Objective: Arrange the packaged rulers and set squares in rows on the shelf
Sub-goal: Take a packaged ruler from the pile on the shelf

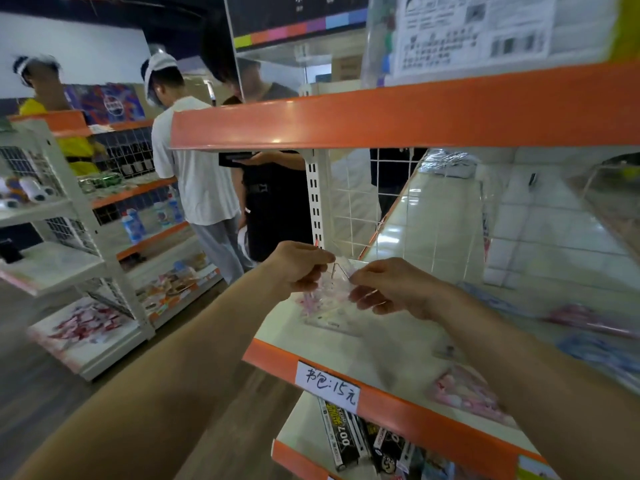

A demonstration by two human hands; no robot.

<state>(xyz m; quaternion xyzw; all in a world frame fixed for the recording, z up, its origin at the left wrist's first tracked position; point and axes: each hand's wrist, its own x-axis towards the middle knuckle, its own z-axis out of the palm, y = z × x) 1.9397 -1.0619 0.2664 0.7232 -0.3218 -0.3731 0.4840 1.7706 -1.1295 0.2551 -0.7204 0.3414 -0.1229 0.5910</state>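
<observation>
A clear plastic pack of rulers and set squares with pink print [329, 299] sits at the near left corner of the white shelf [391, 355]. My left hand [299, 266] pinches its top left edge. My right hand [391, 289] pinches its top right edge, fingers curled over the plastic. Another pink pack [467, 393] lies flat near the shelf's front edge. A pink pack [588, 320] and a blue pack [602, 355] lie further right, blurred.
An orange shelf lip [381, 393] with a handwritten price label [327, 386] runs along the front. Another orange-edged shelf [398, 112] hangs overhead. Black boxed goods [349, 438] fill the shelf below. Several people [194, 174] stand to the left by other racks [79, 237].
</observation>
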